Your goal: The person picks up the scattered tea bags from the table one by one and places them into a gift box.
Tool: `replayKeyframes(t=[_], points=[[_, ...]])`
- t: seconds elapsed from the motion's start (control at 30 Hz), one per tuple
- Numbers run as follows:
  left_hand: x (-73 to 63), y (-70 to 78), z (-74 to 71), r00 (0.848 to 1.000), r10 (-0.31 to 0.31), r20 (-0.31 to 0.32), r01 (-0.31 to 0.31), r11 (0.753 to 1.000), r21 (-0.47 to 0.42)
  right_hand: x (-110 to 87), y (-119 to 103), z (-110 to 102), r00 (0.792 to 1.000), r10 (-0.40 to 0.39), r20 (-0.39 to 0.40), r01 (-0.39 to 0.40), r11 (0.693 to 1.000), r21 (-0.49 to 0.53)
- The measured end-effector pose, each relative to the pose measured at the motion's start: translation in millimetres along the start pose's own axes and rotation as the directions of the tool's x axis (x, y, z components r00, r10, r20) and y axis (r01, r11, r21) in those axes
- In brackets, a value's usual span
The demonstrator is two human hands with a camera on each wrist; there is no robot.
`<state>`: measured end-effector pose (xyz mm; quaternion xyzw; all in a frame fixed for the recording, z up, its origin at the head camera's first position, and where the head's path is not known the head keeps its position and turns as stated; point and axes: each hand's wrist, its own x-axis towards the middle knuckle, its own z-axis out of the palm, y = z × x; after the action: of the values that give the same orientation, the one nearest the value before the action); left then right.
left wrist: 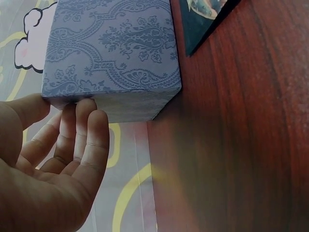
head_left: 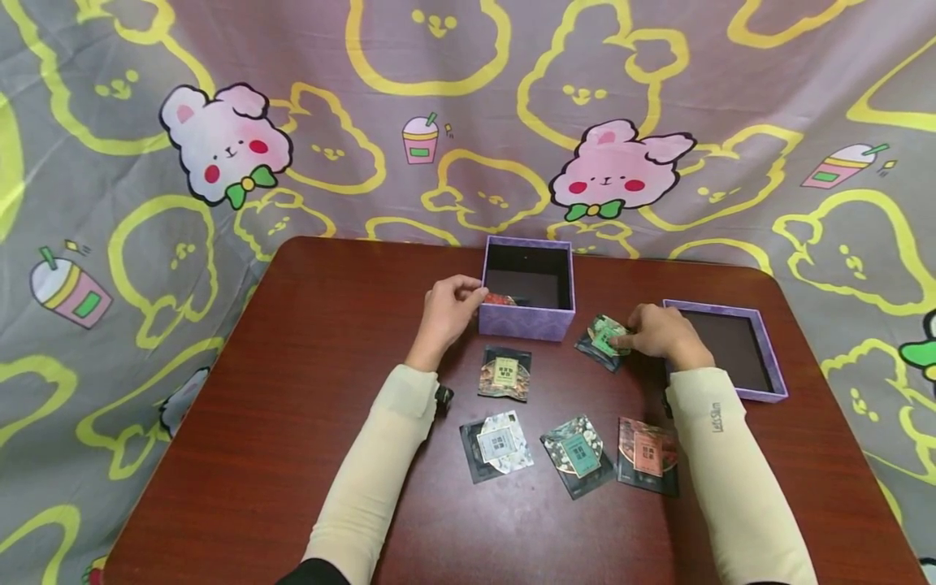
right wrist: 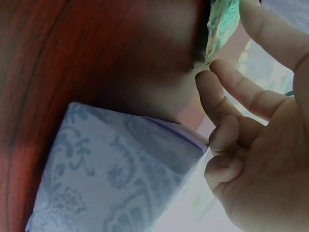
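Note:
My left hand grips the left wall of a purple patterned box, thumb at the rim and fingers against the outer side, as the left wrist view shows. Inside the open box, near that hand, lies a red packet. To the right of the box my right hand pinches a small green packet by its right edge. The right wrist view has the thumb on the face of this packet, held tilted; other fingers are curled below it.
A shallow purple lid lies inside up beside my right hand. In front of the box are a brown-and-yellow packet, a white packet, a teal packet and a red-brown packet. A cartoon-print curtain hangs behind the table.

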<state>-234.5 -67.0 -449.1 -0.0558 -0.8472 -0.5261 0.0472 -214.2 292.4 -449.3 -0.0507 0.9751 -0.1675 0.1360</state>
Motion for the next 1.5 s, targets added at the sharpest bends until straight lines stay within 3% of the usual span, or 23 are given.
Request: replayKeyframes(t=[0.3,0.73,1.1,1.33,1.5], points=[[-0.3,2.9,0.1,1.0,0.014,0.017,-0.014,0.999,-0.043,0.2,1.7,4.1,1.0,0.022,0.001,-0.022,1.0,-0.011],[-0.1,4.0,-0.3,1.0,0.009,0.015,-0.009,1.0,-0.026,0.9,0.7,6.1,0.999,0.023,-0.027,-0.024,0.999,-0.034],[-1.3,2.4,-2.8,1.0,-0.003,0.02,0.004,1.0,-0.029,4.7,-3.0,2.9,0.999,0.038,0.028,-0.036,0.998,-0.057],[-1.6,1.8,-1.2,1.0,0.002,0.021,-0.001,1.0,-0.029,0.6,-1.7,3.5,0.999,0.042,0.016,-0.042,0.998,0.044],[-1.0,1.5,-1.3,1.0,0.0,0.011,0.0,0.999,-0.043,-0.5,-0.9,-1.2,0.999,-0.024,-0.03,0.029,0.984,0.177]])
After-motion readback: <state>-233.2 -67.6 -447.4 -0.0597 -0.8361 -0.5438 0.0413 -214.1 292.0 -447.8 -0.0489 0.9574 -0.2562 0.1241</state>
